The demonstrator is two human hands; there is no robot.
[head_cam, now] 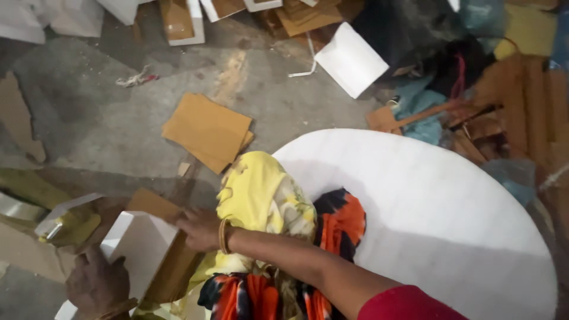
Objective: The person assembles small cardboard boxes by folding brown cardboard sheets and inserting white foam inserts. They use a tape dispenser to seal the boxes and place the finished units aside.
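Observation:
My left hand (pixel 98 285) grips the near lower edge of a white box (pixel 139 243) with a brown cardboard side, low at the left. My right hand (pixel 198 228), a bangle on its wrist, reaches across from the lower right and clasps the box's upper right corner where white meets brown. The arm wears a red sleeve. It crosses over a yellow flowered cloth (pixel 261 195) and an orange and black cloth (pixel 339 222) that cover my lap.
A large round white board (pixel 438 207) lies to the right. Brown cardboard sheets (pixel 207 130) rest on the grey concrete floor ahead. A white folded card (pixel 351 59), more white boxes, cardboard stacks and wooden pieces (pixel 521 101) crowd the far side and right.

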